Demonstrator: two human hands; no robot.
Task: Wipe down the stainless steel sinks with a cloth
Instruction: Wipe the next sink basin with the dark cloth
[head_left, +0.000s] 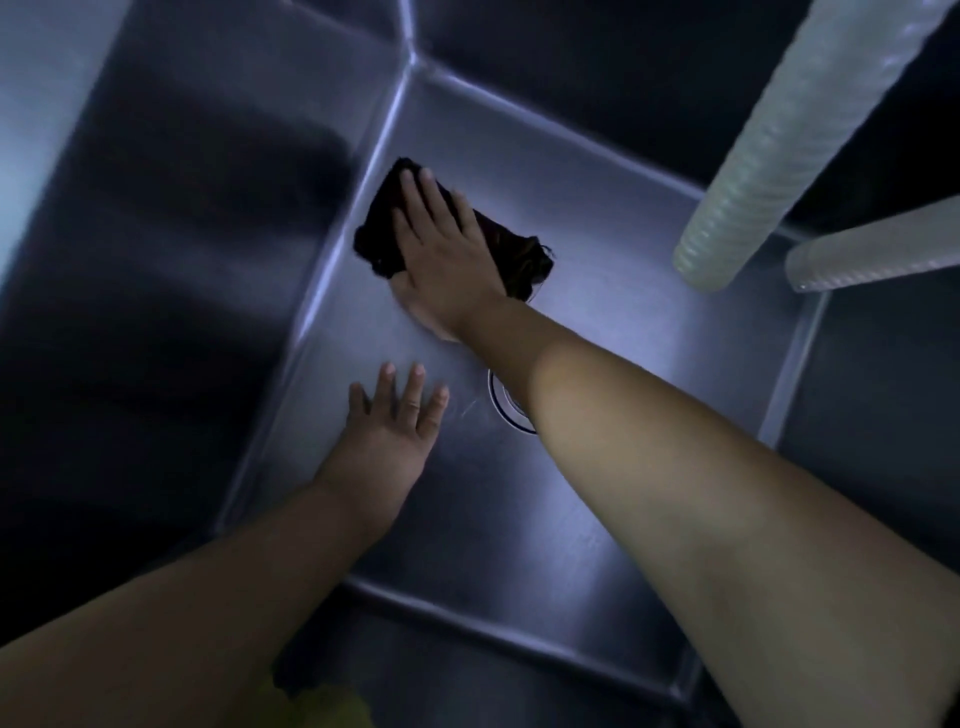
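Right hand (441, 249) lies flat, fingers straight and slightly spread, pressing a dark cloth (519, 254) onto the floor of the sink (623, 291), close to the far-left corner where floor meets the left wall. Left hand (397, 423) is spread open, fingers straight, holding nothing; it looks to rest on or hover just above the sink floor nearer the person, contact not clear. The drain (506, 405) sits between the two hands, half hidden behind the right forearm. Step in hand looks like wiping the basin floor. To do it well: keep the palm flat with even pressure, run overlapping strokes, push the cloth edge right into the corner seams, then circle the drain rim; keep the cloth folded so it doesn't bunch. Counts: one cloth, one basin in view, one drain, two hands, two pale ribbed hoses, the big hose (810, 135) and the small hose (872, 249), hanging into the right side.
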